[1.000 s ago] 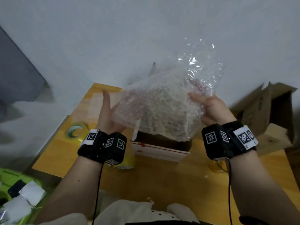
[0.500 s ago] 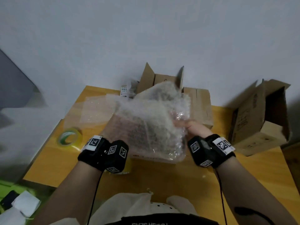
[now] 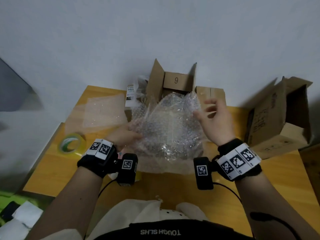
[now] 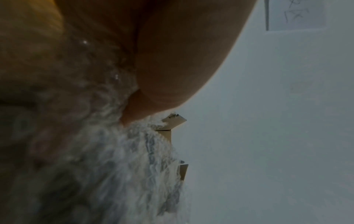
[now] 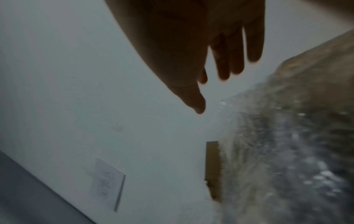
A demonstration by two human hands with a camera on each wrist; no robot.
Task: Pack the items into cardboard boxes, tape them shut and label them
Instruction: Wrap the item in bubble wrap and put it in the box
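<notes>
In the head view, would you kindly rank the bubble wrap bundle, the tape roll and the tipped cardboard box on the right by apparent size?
1. bubble wrap bundle
2. tipped cardboard box, nearly alike; the bundle is nearer the camera, so this order is unsure
3. tape roll
</notes>
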